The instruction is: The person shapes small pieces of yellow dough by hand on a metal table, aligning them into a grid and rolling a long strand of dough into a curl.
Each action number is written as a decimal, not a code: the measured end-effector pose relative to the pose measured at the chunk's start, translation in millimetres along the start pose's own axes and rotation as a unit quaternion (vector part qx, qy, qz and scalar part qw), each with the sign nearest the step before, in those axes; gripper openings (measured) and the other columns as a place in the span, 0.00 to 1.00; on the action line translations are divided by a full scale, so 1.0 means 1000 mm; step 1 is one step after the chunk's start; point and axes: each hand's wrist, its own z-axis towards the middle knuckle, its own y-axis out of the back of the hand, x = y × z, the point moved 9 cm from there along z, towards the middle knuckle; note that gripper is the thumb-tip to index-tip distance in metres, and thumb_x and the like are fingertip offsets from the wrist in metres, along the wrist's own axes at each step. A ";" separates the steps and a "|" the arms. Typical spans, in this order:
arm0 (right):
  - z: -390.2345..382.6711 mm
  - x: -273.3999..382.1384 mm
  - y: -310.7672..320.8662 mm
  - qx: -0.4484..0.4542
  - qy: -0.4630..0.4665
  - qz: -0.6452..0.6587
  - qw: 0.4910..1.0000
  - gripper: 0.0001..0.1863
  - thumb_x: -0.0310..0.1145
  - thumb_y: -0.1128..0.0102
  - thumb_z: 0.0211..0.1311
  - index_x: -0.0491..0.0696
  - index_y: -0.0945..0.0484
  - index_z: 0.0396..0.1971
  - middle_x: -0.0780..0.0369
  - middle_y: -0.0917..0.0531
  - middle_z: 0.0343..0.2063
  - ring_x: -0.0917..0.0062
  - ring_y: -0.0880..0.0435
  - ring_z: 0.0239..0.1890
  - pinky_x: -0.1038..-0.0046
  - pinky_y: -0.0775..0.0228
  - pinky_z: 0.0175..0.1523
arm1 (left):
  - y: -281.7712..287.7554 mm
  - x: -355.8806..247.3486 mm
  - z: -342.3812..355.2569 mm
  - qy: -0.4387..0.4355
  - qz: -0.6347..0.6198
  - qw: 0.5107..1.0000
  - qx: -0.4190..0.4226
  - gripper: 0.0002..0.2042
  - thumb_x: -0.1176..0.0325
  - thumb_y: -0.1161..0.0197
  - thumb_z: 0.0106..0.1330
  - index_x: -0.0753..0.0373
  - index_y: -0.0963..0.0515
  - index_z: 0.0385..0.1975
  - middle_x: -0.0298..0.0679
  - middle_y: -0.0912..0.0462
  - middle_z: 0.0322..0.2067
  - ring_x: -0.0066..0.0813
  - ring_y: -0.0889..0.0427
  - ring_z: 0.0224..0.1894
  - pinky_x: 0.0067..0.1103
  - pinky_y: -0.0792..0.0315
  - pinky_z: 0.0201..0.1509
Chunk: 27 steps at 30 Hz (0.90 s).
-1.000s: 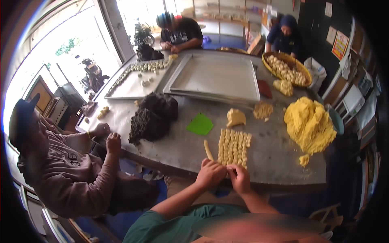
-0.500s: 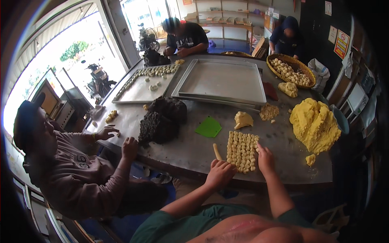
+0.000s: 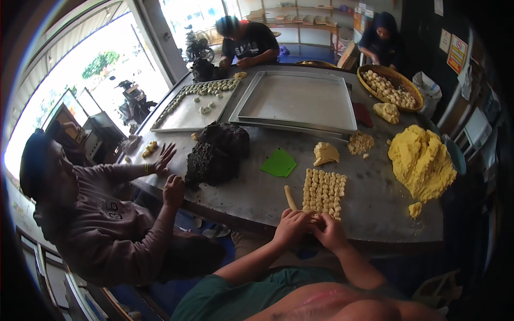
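Well, the basket holds pale balls, while left hand and right hand meet, their grip's contents impossible to tell

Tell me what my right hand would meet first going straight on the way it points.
Most likely your left hand: your right hand angles forward and to the left, and the left hand lies just ahead of it. Whether the two already touch is hard to judge.
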 end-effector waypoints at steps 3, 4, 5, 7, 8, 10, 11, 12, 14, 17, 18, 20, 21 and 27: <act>-0.001 -0.011 -0.004 -0.031 0.000 0.015 0.999 0.13 0.37 0.32 0.68 0.44 0.20 0.43 0.58 0.13 0.32 0.71 0.12 0.33 0.70 0.21 0.39 | -0.003 -0.007 0.006 -0.011 0.044 0.999 0.011 0.12 0.64 0.33 0.59 0.53 0.18 0.43 0.31 0.14 0.44 0.33 0.18 0.52 0.31 0.34 0.62; -0.001 -0.012 0.002 -0.068 0.006 0.041 0.997 0.12 0.37 0.33 0.68 0.44 0.20 0.42 0.57 0.12 0.33 0.70 0.12 0.33 0.70 0.21 0.40 | 0.000 -0.011 0.009 -0.028 0.076 0.997 0.002 0.12 0.64 0.34 0.59 0.54 0.18 0.43 0.31 0.14 0.43 0.34 0.18 0.52 0.31 0.33 0.62; -0.003 -0.005 0.007 -0.092 0.004 0.065 0.994 0.11 0.35 0.34 0.69 0.43 0.19 0.42 0.55 0.12 0.35 0.65 0.12 0.34 0.69 0.21 0.41 | 0.001 -0.011 0.009 -0.021 0.074 0.997 0.001 0.12 0.64 0.34 0.59 0.54 0.18 0.43 0.31 0.14 0.43 0.34 0.18 0.52 0.31 0.33 0.62; 0.003 0.005 0.003 -0.074 0.042 0.032 0.996 0.09 0.33 0.35 0.69 0.43 0.19 0.42 0.55 0.13 0.35 0.64 0.12 0.35 0.68 0.21 0.41 | 0.002 -0.017 0.010 -0.036 0.076 0.996 0.016 0.11 0.63 0.34 0.59 0.54 0.18 0.41 0.32 0.15 0.40 0.34 0.18 0.51 0.32 0.33 0.61; 0.003 0.015 0.001 -0.064 0.081 0.000 0.995 0.08 0.32 0.35 0.70 0.43 0.19 0.42 0.54 0.13 0.35 0.62 0.12 0.36 0.68 0.21 0.42 | 0.002 -0.015 0.009 -0.031 0.073 0.997 0.017 0.11 0.63 0.34 0.59 0.54 0.18 0.41 0.32 0.15 0.40 0.34 0.18 0.51 0.32 0.33 0.61; 0.002 0.027 0.003 -0.069 0.095 -0.009 0.993 0.07 0.30 0.36 0.70 0.43 0.18 0.42 0.55 0.13 0.36 0.63 0.12 0.37 0.67 0.21 0.42 | 0.003 -0.015 0.007 -0.041 0.069 0.997 0.010 0.09 0.62 0.35 0.62 0.54 0.20 0.40 0.33 0.17 0.38 0.33 0.19 0.51 0.33 0.35 0.61; 0.000 0.033 0.004 -0.081 0.114 -0.014 0.990 0.07 0.29 0.36 0.70 0.43 0.18 0.43 0.55 0.13 0.36 0.63 0.12 0.38 0.67 0.21 0.43 | 0.007 -0.016 0.006 -0.043 0.059 0.997 -0.006 0.07 0.63 0.34 0.61 0.53 0.20 0.36 0.32 0.16 0.37 0.33 0.18 0.49 0.33 0.34 0.60; -0.002 0.031 0.004 -0.079 0.111 -0.013 0.991 0.07 0.29 0.36 0.70 0.43 0.18 0.43 0.55 0.13 0.36 0.63 0.12 0.38 0.67 0.21 0.43 | 0.005 -0.014 0.006 -0.040 0.058 0.998 -0.004 0.07 0.63 0.34 0.61 0.53 0.20 0.36 0.32 0.16 0.37 0.33 0.18 0.49 0.33 0.34 0.60; -0.005 0.021 0.005 -0.082 0.069 -0.001 0.994 0.08 0.28 0.36 0.70 0.43 0.18 0.45 0.55 0.13 0.36 0.63 0.12 0.39 0.66 0.21 0.43 | 0.013 -0.020 0.006 -0.072 0.036 0.995 -0.053 0.05 0.64 0.32 0.57 0.52 0.18 0.31 0.30 0.16 0.32 0.33 0.17 0.45 0.32 0.32 0.56; -0.008 0.021 0.004 -0.107 0.110 -0.016 0.988 0.09 0.29 0.36 0.70 0.44 0.17 0.46 0.56 0.14 0.36 0.66 0.13 0.37 0.68 0.22 0.43 | 0.026 -0.024 0.005 -0.093 0.017 0.991 -0.091 0.07 0.65 0.29 0.53 0.52 0.18 0.31 0.29 0.17 0.30 0.33 0.17 0.42 0.32 0.31 0.53; -0.007 0.019 0.002 -0.105 0.112 -0.016 0.988 0.09 0.29 0.36 0.70 0.44 0.17 0.46 0.56 0.14 0.36 0.66 0.13 0.37 0.68 0.22 0.43 | 0.030 -0.024 0.003 -0.104 -0.001 0.988 -0.112 0.08 0.64 0.28 0.52 0.51 0.17 0.32 0.29 0.17 0.29 0.33 0.17 0.41 0.32 0.31 0.53; -0.005 -0.023 0.007 -0.112 -0.078 0.077 0.988 0.08 0.29 0.38 0.71 0.45 0.17 0.45 0.57 0.15 0.37 0.66 0.14 0.36 0.69 0.23 0.42 | 0.029 -0.027 0.000 -0.117 0.002 0.986 -0.115 0.09 0.64 0.27 0.53 0.51 0.17 0.33 0.29 0.17 0.31 0.33 0.17 0.42 0.32 0.32 0.54; -0.002 -0.024 0.015 -0.109 -0.079 0.077 0.988 0.08 0.29 0.38 0.71 0.45 0.17 0.45 0.57 0.15 0.37 0.66 0.14 0.36 0.69 0.23 0.42 | 0.029 -0.029 -0.003 -0.127 0.008 0.985 -0.115 0.10 0.64 0.27 0.53 0.51 0.17 0.35 0.30 0.17 0.32 0.33 0.18 0.44 0.31 0.32 0.55; 0.017 -0.048 0.091 -0.228 0.028 -0.249 0.941 0.12 0.26 0.38 0.66 0.48 0.17 0.48 0.56 0.16 0.36 0.58 0.17 0.38 0.61 0.24 0.46 | 0.002 -0.018 0.010 -0.059 0.018 0.998 -0.001 0.09 0.61 0.29 0.60 0.55 0.18 0.38 0.34 0.16 0.38 0.35 0.20 0.51 0.35 0.35 0.63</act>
